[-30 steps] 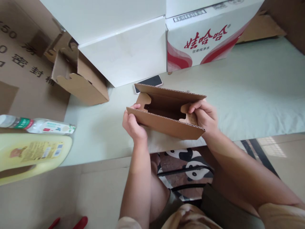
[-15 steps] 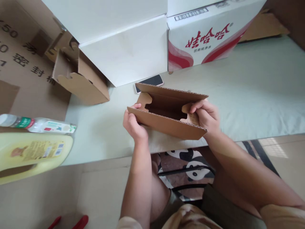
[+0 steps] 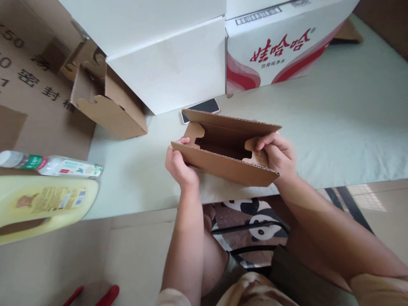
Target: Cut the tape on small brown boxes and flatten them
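Note:
A brown corrugated cardboard box (image 3: 223, 163), half folded with its top open, stands on the pale green table (image 3: 334, 127) near the front edge. My left hand (image 3: 179, 166) grips the box's left end, thumb on the near wall. My right hand (image 3: 276, 155) holds the right end, fingers pressing an inner side flap inward. A dark phone (image 3: 200, 108) lies flat just behind the box.
A second folded brown box (image 3: 106, 104) sits at the table's back left. Large white cartons (image 3: 168, 72) and a red-printed carton (image 3: 280, 46) stand behind. A water bottle (image 3: 51, 165) and yellow jug (image 3: 41, 204) lie at left. Red handles (image 3: 92, 294) show at the bottom.
Both hands keep their hold on the box; the view has only shifted slightly, and the right flap looks pressed in a touch more.

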The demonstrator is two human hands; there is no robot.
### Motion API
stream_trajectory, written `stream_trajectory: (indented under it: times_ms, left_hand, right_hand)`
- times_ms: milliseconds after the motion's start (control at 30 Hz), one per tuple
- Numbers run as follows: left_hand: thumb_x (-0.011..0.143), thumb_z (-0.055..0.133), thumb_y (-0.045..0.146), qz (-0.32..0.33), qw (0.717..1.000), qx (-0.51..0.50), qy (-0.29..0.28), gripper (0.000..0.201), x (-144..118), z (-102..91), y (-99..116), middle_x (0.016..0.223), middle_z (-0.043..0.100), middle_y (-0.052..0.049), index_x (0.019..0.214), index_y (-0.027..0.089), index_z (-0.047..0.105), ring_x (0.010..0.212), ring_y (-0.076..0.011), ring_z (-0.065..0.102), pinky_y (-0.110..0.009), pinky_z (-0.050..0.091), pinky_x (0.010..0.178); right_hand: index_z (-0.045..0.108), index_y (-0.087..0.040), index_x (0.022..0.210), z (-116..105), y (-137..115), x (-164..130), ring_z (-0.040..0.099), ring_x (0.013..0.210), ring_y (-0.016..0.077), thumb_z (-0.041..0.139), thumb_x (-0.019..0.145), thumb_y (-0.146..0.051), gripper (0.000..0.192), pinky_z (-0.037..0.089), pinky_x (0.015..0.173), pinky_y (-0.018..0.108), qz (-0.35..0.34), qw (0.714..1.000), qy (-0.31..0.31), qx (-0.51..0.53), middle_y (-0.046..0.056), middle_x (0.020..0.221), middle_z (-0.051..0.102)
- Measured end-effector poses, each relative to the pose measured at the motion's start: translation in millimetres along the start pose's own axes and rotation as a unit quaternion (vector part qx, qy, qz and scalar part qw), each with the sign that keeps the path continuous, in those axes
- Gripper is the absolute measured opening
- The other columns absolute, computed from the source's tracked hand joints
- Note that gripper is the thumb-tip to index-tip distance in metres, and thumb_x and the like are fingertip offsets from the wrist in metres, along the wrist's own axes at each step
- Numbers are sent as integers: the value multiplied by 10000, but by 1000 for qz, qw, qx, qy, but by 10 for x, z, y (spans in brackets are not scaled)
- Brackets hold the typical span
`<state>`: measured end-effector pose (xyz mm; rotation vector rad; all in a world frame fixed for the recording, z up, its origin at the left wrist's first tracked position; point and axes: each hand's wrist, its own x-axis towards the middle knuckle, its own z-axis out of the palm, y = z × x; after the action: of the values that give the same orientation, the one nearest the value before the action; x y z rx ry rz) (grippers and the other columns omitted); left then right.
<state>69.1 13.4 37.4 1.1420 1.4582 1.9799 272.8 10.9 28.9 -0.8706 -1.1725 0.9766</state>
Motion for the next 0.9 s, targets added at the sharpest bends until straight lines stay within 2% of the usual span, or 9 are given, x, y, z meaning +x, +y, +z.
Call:
stream_trajectory:
  times_ms: [233, 467, 900]
  left_hand:
    - [892, 353, 372, -16, 1000, 18, -5, 394, -5, 13, 16, 800, 704, -50, 863, 185, 699, 760, -185, 662, -327, 511, 728]
    - [887, 364, 363, -8, 1000, 15, -1, 375, -6, 16, 24, 798, 709, -48, 845, 188, 693, 750, -183, 662, -325, 509, 721]
    - [885, 385, 369, -6, 1000, 10, -2, 349, 0, 4, 15, 897, 723, -65, 832, 190, 680, 887, -200, 683, -332, 521, 798]
  right_hand:
    - [625, -250, 649, -4, 6, -7, 628, 724, 171, 610, 901, -258, 253, 490, 720, 368, 6, 1000, 7, -13, 12, 748, 689]
    - [628, -249, 668, -36, 41, -16, 635, 749, 180, 602, 920, -252, 253, 498, 713, 369, 10, 1000, 3, -15, 24, 775, 682]
    - [634, -253, 675, -28, 37, -16, 619, 727, 172, 586, 922, -225, 253, 480, 709, 361, -5, 1000, -5, -2, 15, 747, 676]
